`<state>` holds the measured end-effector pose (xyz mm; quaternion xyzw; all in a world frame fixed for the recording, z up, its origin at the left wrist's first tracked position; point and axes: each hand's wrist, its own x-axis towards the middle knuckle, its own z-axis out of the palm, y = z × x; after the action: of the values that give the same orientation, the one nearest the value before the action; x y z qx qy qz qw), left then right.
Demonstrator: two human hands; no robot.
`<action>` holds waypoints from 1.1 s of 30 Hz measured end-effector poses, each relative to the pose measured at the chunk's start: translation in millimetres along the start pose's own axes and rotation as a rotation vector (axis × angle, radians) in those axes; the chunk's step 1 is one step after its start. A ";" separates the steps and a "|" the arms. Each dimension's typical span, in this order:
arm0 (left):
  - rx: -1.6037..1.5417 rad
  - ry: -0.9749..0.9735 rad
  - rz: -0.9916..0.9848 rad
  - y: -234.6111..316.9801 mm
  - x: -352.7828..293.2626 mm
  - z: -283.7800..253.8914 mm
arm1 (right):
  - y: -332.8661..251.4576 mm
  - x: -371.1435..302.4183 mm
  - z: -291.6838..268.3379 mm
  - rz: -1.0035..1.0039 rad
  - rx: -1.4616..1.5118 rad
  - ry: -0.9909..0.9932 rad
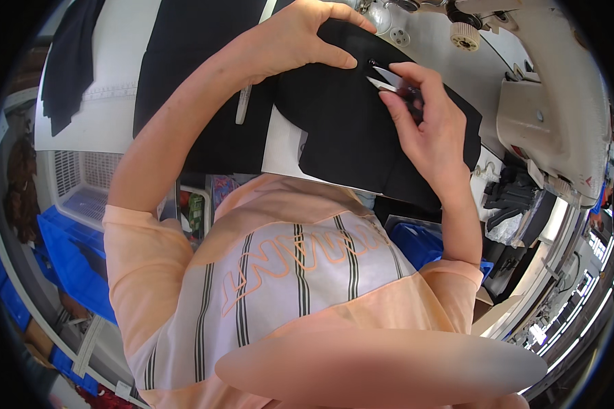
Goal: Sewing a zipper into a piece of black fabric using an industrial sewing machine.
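Observation:
A black fabric piece (351, 129) with a curved edge lies on the white tabletop in front of me. My left hand (300, 37) rests on its far edge, thumb and forefinger spread apart on the cloth. In my right hand (433, 116) is a pair of small thread snips (396, 84), held between thumb and fingers. The blades of the snips are parted and point left, close to a small dark shiny spot on the fabric near my left thumb. My palm hides part of the snips' handle.
A sewing machine (552, 129) stands at the right, with a clear bobbin (400, 36) near its base. More black fabric (184, 75) and a white pen-like stick (243, 105) lie left. Below are a white basket (102, 160) and a blue bin (75, 259).

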<state>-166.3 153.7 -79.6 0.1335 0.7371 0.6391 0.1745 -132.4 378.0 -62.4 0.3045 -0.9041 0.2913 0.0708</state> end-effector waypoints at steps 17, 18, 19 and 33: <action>0.059 -0.045 0.067 1.0 -1.7 2.2 | 9.5 1.5 14.7 0.058 0.135 -0.020; 0.047 -0.045 0.044 1.0 -2.1 2.2 | 10.4 2.2 16.1 0.054 0.144 -0.021; 0.035 -0.046 0.021 1.0 -2.4 2.3 | 11.6 2.6 17.6 0.050 0.154 -0.022; 0.078 -0.021 -0.040 8.3 -0.9 3.7 | 20.3 8.8 9.5 -0.343 -0.107 0.103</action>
<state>-164.1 157.8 -71.8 0.1319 0.7621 0.6048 0.1897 -151.0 381.1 -77.3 0.4347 -0.8484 0.2414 0.1818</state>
